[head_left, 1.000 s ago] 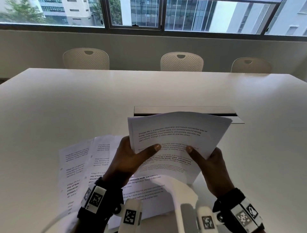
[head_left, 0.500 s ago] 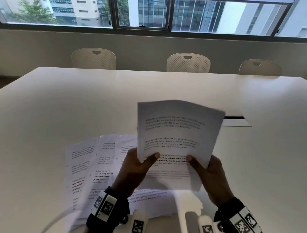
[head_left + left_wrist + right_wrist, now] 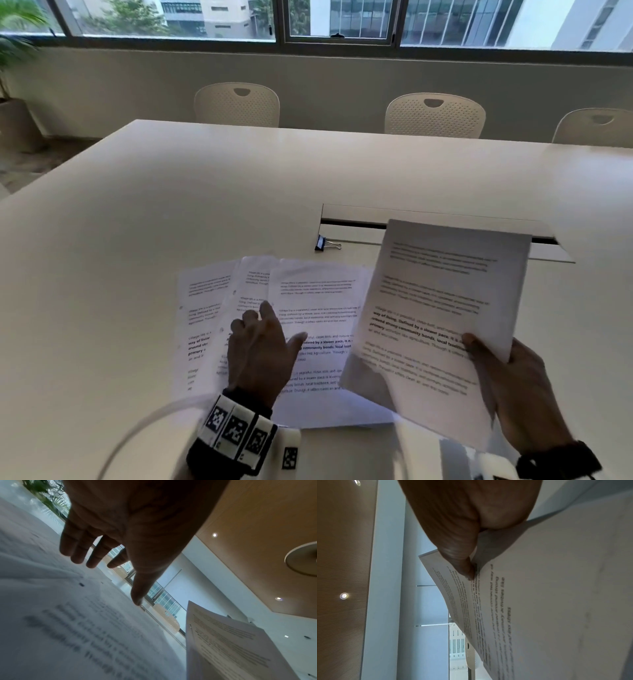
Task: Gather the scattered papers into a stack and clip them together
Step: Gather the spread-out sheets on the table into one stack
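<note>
My right hand (image 3: 513, 383) pinches a gathered sheaf of papers (image 3: 442, 308) by its right edge, thumb (image 3: 460, 555) on the printed face and the other fingers hidden behind. The sheaf is lifted off the white table (image 3: 137, 222), its long axis running up and away from my hand, the top edge tipped a little to the right and the text facing me. In the right wrist view the pages bow away from the thumb, curving along their length.

My left hand (image 3: 260, 346) holds nothing: fingers spread and nearly straight, palm down over the loose sheets (image 3: 318, 301) that lie flat on the table. From the left wrist view the fingertips (image 3: 77, 559) sit just above the paper; whether they touch it I cannot tell. Three sheets show, fanned and overlapping, each with its long axis running away from my wrist and its header end at the far side; the leftmost ones lean slightly leftward. The lifted sheaf hangs just to the right of this hand, its lower corner overlapping the rightmost loose sheet in the head view.

Beyond my left fingertips and a bit to the right, a black binder clip (image 3: 325, 242) lies on the table beside a recessed cable slot (image 3: 356, 224), silver handles pointing right.
</note>
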`<state>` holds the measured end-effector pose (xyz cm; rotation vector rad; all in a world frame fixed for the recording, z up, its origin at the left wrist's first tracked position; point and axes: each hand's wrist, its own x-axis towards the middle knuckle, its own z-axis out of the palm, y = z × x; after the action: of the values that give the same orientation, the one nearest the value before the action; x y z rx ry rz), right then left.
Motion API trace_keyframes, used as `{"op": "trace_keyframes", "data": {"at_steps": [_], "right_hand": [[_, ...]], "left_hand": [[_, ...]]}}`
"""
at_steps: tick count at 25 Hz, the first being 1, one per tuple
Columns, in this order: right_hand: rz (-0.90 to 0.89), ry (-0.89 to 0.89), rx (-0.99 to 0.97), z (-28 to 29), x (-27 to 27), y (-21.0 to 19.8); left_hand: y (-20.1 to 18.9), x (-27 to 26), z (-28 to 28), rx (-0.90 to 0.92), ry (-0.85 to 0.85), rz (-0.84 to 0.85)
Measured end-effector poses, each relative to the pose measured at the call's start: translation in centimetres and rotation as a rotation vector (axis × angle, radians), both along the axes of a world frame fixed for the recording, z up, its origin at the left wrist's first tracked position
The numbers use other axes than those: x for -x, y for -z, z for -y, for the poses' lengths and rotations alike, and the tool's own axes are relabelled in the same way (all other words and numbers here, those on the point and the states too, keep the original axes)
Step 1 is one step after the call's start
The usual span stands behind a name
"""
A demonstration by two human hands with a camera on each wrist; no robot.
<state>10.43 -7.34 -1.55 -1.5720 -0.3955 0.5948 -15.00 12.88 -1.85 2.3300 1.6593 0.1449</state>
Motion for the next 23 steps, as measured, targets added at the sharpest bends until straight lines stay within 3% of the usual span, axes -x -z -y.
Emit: {"op": "trace_keyframes", "data": {"at_steps": [4,16,20,23], "right_hand": [[-0.020,-0.009,0.053,0.7,-0.2,1.1],[-0.090,-0.028,0.082,0.0,-0.6,2.9],[-0.102,-0.050,0.098,0.4,-0.7,3.7],[-0.087,-0.088,0.116,-0.1,-1.2,4.0]], "left_hand": [[0.9,-0.7,0.4,0.016,-0.054,-0.125],[1.8,-0.1,-2.2,0.154,-0.125,-0.013],[3.0,0.3,-2.0,0.129,-0.055,0.321],[1.4,1.7,-2.7,0.123,-0.051,0.517]]}}
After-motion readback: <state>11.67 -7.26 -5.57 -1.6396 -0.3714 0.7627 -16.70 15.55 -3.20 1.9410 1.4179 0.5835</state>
